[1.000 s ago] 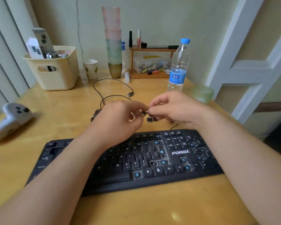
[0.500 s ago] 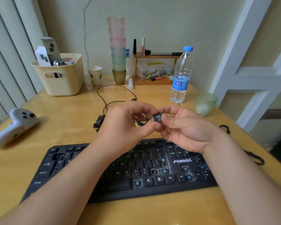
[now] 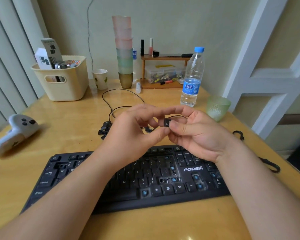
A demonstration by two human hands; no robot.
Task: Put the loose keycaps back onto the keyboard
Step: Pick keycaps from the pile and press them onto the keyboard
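A black keyboard [image 3: 189, 172] lies on the wooden desk, with several keys gone and blue stems showing on its right side. Above it I hold a small black keycap [image 3: 167, 122] marked "7". My right hand [image 3: 196, 134] pinches it between thumb and fingers. My left hand [image 3: 137, 134] meets it from the left, its thumb and fingertips touching the same cap. A pile of loose black keycaps [image 3: 105, 129] sits on the desk behind my left hand, and a few more keycaps [image 3: 148, 129] show between my hands.
A white controller [image 3: 16, 132] lies at the left edge. Behind stand a cream basket [image 3: 62, 84], a paper cup [image 3: 100, 78], stacked cups [image 3: 124, 54], a small shelf [image 3: 163, 71], a water bottle [image 3: 191, 78] and a green glass [image 3: 217, 108]. A thin cable [image 3: 118, 97] loops mid-desk.
Both hands rose from the desk behind the keyboard with a keycap pinched between them. It now sits turned so its "7" legend shows. The camera view tilted upward slightly.
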